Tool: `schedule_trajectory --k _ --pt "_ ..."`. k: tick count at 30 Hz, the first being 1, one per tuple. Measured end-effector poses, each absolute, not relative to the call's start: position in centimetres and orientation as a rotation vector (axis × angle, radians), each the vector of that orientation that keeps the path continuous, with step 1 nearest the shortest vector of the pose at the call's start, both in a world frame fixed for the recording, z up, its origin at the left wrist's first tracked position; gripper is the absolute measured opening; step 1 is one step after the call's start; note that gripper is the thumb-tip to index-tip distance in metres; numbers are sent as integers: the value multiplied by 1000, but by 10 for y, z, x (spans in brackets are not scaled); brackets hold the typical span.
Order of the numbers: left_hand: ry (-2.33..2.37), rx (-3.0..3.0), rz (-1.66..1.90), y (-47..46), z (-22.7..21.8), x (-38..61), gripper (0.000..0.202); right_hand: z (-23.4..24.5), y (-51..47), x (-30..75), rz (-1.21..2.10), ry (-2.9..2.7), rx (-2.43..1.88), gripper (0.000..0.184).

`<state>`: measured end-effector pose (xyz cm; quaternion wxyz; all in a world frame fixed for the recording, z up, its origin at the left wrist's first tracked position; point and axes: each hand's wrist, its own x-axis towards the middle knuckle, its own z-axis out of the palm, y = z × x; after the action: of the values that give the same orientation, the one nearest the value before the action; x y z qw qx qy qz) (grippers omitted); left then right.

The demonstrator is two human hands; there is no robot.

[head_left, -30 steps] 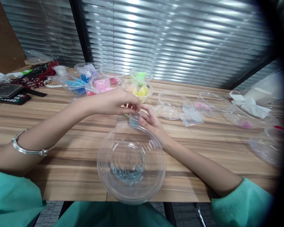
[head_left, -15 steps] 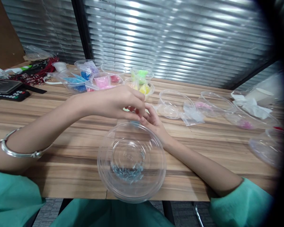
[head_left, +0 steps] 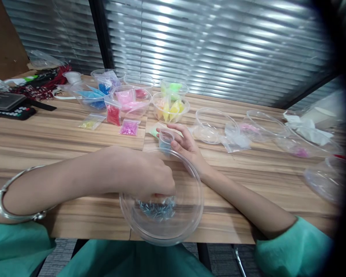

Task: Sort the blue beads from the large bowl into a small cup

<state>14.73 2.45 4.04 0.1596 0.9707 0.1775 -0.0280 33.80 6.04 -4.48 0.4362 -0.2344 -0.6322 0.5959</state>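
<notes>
A large clear plastic bowl [head_left: 190,227] stands at the table's front edge, with a heap of grey-blue tube beads [head_left: 158,211] inside. My left hand [head_left: 145,175], a silver bangle on its arm, reaches down into this bowl. Its fingers are curled together over the beads, and the fingertips are mostly hidden. Just behind the bowl my right hand [head_left: 188,148] has its fingers wrapped around a small clear plastic cup [head_left: 166,139]. Something bluish shows through the cup's wall. A bag of pale green beads [head_left: 155,130] lies beside the cup, partly covered.
Behind the hands are clear bowls with bags of blue beads [head_left: 93,98], pink beads [head_left: 127,98] and yellow beads [head_left: 175,109]. Bags of red beads [head_left: 113,114] and magenta beads [head_left: 129,127] lie in front. More clear containers [head_left: 216,119] stand to the right. A remote control [head_left: 17,113] is far left.
My left hand has come down from beside the right hand into the bowl of tube beads. The small cup in my right hand is now plainly visible; that hand has hardly moved.
</notes>
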Motion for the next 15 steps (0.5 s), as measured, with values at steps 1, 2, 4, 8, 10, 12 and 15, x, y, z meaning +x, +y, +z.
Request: schedule_trajectory --k 1,2,4,8,10,12,15 --pt "415 2793 -197 24 40 148 24 -45 60 338 1481 -1575 -584 40" --pt "345 2809 -298 23 41 149 29 -45 60 338 1480 -1575 -586 40" --pt "308 2833 -405 22 44 152 30 -45 60 337 1482 -1568 -587 39" --pt "290 2866 -469 19 48 161 32 -44 60 337 1486 -1549 -573 38" --pt "285 2878 -443 18 49 163 32 -44 60 337 1484 -1553 -586 38" --pt "283 2885 -448 18 48 164 31 -44 60 337 1482 -1557 -598 39" --pt "286 2887 -497 18 48 163 31 -45 60 337 1490 -1549 -583 39"
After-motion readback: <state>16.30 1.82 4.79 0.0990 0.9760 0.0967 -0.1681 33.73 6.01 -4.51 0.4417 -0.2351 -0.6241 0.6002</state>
